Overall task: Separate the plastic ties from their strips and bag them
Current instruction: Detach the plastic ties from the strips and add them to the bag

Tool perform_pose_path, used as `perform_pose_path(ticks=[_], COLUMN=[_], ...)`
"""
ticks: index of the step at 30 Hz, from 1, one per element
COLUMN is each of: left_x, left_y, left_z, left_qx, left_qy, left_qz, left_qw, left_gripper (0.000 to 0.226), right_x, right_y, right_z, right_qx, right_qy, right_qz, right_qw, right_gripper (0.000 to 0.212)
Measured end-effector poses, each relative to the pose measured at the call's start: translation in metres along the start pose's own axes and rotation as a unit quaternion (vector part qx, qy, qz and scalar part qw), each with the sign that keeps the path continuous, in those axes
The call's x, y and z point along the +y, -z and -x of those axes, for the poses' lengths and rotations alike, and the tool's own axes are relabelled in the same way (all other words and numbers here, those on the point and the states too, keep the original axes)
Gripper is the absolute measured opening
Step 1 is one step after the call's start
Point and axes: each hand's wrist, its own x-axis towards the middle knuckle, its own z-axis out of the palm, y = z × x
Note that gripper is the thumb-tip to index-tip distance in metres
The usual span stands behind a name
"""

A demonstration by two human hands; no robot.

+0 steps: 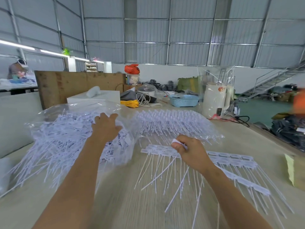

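A clear plastic bag (54,116) on the left of the table bulges with loose white ties (54,146). My left hand (105,126) rests on the ties at the bag's mouth, fingers spread and straight. My right hand (188,151) pinches the white head of a tie over a strip of joined ties (158,150) lying in front of me. More strips (236,162) fan out to the right, tails pointing toward me. Behind them a stacked heap of uncut strips (171,121) sits in clear wrapping.
A white kettle (216,100) in plastic, a blue basket (184,100), a yellow cable coil (129,103) and a white box (94,98) stand at the back of the table. A brown board (77,85) rises behind. A yellow-edged carton (295,171) sits at the right edge.
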Motion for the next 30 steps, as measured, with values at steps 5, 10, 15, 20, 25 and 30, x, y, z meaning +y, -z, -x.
perform_pose_path(ticks=[5, 10, 15, 20, 25, 30], left_x=[0.008, 0.039, 0.104, 0.140, 0.134, 0.132], left_y=[0.005, 0.045, 0.064, 0.017, -0.003, -0.005], left_z=[0.002, 0.016, 0.055, 0.077, 0.065, 0.063], left_qx=[-0.064, 0.025, 0.075, -0.195, -0.112, -0.129], left_qy=[0.007, -0.032, -0.196, -0.211, -0.166, -0.157], left_qz=[-0.038, -0.032, 0.333, 0.359, 0.405, 0.481], left_qw=[0.997, 0.999, 0.919, 0.888, 0.892, 0.853], left_gripper=[0.075, 0.060, 0.027, 0.037, 0.024, 0.017], right_x=[0.001, -0.002, -0.007, -0.002, 0.002, 0.004], right_y=[0.001, 0.000, 0.003, 0.004, 0.001, 0.005], right_z=[-0.002, -0.002, -0.001, -0.001, 0.000, -0.001], right_qx=[0.021, 0.036, 0.078, 0.074, 0.072, 0.048], right_qy=[-0.001, -0.003, -0.013, -0.019, -0.053, -0.087], right_qz=[-0.035, -0.066, -0.098, -0.159, -0.181, -0.240], right_qw=[0.999, 0.997, 0.992, 0.984, 0.979, 0.966], right_gripper=[0.019, 0.022, 0.016, 0.029, 0.051, 0.010])
